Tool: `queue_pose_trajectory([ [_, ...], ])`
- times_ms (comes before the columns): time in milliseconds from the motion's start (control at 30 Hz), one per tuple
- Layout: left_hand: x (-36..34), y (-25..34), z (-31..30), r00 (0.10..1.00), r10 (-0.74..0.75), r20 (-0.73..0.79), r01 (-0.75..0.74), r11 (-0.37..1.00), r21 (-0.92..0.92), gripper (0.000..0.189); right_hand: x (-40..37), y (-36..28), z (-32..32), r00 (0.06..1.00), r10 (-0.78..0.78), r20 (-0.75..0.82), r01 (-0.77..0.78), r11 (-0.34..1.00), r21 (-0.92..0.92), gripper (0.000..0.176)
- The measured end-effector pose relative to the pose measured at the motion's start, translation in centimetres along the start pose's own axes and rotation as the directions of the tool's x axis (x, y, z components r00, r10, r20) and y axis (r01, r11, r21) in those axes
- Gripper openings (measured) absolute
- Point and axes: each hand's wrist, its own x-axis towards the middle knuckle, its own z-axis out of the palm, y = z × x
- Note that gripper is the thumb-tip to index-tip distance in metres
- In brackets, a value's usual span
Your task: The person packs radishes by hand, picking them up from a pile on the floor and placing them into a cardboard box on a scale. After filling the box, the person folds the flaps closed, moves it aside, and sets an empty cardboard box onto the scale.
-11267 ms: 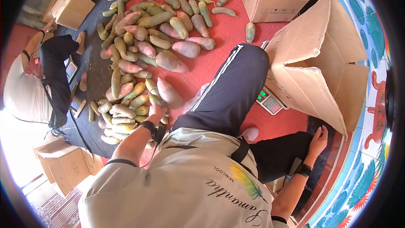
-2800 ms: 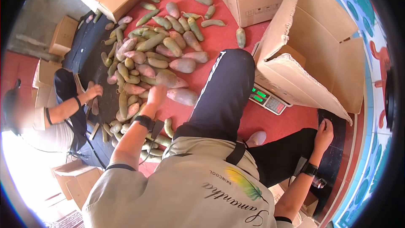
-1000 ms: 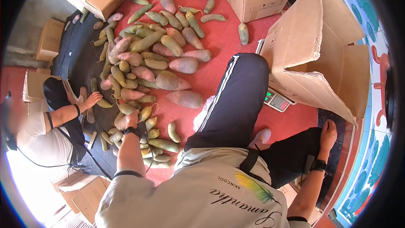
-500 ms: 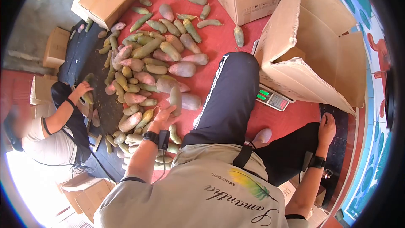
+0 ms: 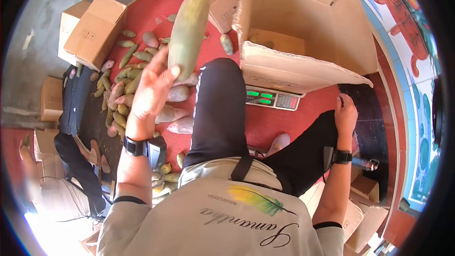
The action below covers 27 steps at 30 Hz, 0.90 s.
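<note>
My left hand (image 5: 154,85) is raised and closed around the lower end of a large pale-green radish (image 5: 189,33), held upright with its tip pointing away from me. Beyond and below that hand lies a pile of green and pinkish radishes (image 5: 125,87) on the red floor, partly hidden by my forearm. My right hand (image 5: 346,114) rests by my bent right knee, fingers curled in, with nothing visible in it. Between my legs and a big open carton (image 5: 294,61) is a scale with a lit green display (image 5: 272,98).
A single radish (image 5: 226,44) lies near the carton's left side. Closed cartons (image 5: 95,31) stand at the far left. Another person (image 5: 64,194) sits at the left edge beside dark sheeting. A tiled, painted wall (image 5: 414,90) bounds the right side.
My left hand has lifted the radish up and away from the pile, towards the carton. The view has turned right. The right hand stays by the knee.
</note>
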Motion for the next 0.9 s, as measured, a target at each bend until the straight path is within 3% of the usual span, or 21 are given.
queue_pose_trajectory([
  [100, 3.2, 2.0, 3.8, 0.995, 0.090, 0.031, -0.093, 0.989, 0.118, 0.046, 0.0, -0.3, -0.1, 0.999, 0.014, -0.039, -0.012, 0.999, 0.040, 0.011],
  [200, 5.8, 3.0, 7.5, 0.952, 0.300, 0.067, -0.297, 0.841, 0.452, 0.039, -0.2, 0.2, -0.2, 0.998, 0.032, -0.045, -0.028, 0.996, 0.084, 0.011],
  [300, 8.5, 1.2, 9.4, 0.935, 0.320, 0.152, -0.348, 0.750, 0.562, 0.031, -0.3, 0.4, -0.3, 0.996, 0.085, -0.024, -0.082, 0.993, 0.084, 0.011],
  [367, 8.5, 1.4, 11.2, 0.901, 0.278, 0.333, -0.428, 0.443, 0.788, 0.027, -0.4, 0.6, -0.3, 0.995, 0.093, -0.023, -0.091, 0.993, 0.081, 0.012],
  [400, 9.0, 0.0, 11.4, 0.816, 0.396, 0.422, -0.565, 0.386, 0.729, 0.022, -0.5, 0.7, -0.4, 0.994, 0.103, -0.021, -0.101, 0.992, 0.076, 0.012],
  [433, 9.1, -0.4, 11.6, 0.846, 0.356, 0.396, -0.525, 0.431, 0.734, 0.020, -0.5, 0.8, -0.4, 0.995, 0.101, -0.019, -0.100, 0.992, 0.078, 0.012],
  [533, 8.5, -0.6, 11.6, 0.827, 0.438, 0.352, -0.532, 0.411, 0.740, 0.018, -0.6, 0.8, -0.6, 0.994, 0.106, -0.010, -0.106, 0.992, 0.069, 0.014],
  [600, 7.9, -0.5, 10.3, 0.741, 0.607, 0.289, -0.563, 0.327, 0.759, 0.018, -0.6, 0.7, -0.8, 0.993, 0.117, 0.000, -0.116, 0.990, 0.085, 0.014],
  [700, 6.3, -0.8, 7.4, 0.693, 0.694, 0.196, -0.475, 0.235, 0.848, 0.019, -0.5, 0.6, -0.8, 0.991, 0.133, 0.015, -0.133, 0.986, 0.101, 0.014],
  [767, 5.0, -2.0, 4.7, 0.753, 0.650, 0.105, -0.382, 0.302, 0.874, 0.019, -0.4, 0.6, -0.7, 0.991, 0.131, 0.026, -0.133, 0.986, 0.102, 0.014],
  [867, 2.2, -5.6, -1.0, 0.900, 0.428, -0.079, -0.130, 0.437, 0.890, 0.012, -0.3, 0.9, -0.4, 0.995, 0.093, 0.019, -0.094, 0.992, 0.080, 0.014],
  [900, 1.0, -7.0, -2.9, 0.907, 0.417, -0.056, -0.115, 0.373, 0.921, 0.011, -0.3, 1.1, -0.3, 0.997, 0.074, 0.012, -0.075, 0.995, 0.062, 0.014],
])
